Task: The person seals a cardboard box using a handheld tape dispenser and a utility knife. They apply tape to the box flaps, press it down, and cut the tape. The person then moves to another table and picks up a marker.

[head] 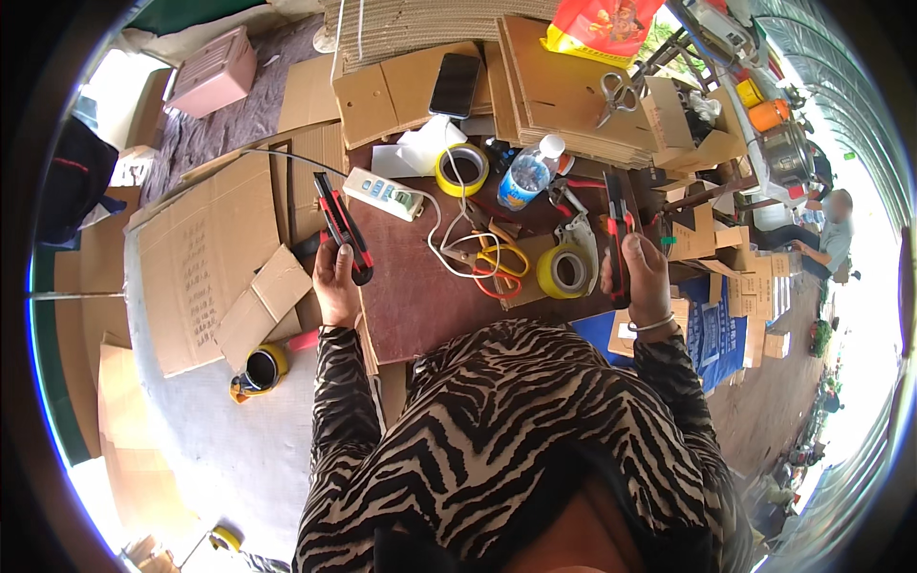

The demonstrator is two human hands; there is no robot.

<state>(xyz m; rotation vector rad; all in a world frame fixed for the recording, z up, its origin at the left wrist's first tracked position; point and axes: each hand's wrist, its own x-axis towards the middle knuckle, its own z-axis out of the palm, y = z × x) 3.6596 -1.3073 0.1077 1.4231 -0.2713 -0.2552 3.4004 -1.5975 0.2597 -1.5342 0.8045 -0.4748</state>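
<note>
A red-and-black box cutter (349, 233) is gripped in my left hand (337, 286), above the left side of a dark red-brown tabletop (408, 308). My right hand (645, 276) grips a second red-and-black box cutter (617, 240), held upright over the right end of the table. Between the hands lie scissors with yellow handles (510, 256) and a pair with orange-red handles (501, 286), crossed by a white cable. Nearest to my right hand is a roll of yellow tape (564, 272), with white-handled pruning shears (577, 233) just behind it.
At the back are a power strip (383, 193), another yellow tape roll (462, 170), a plastic bottle (530, 175) and a smartphone (455, 84). Metal scissors (616, 100) lie on stacked cardboard (559, 79). A tape dispenser (261, 369) is at left. Another person (831, 236) sits far right.
</note>
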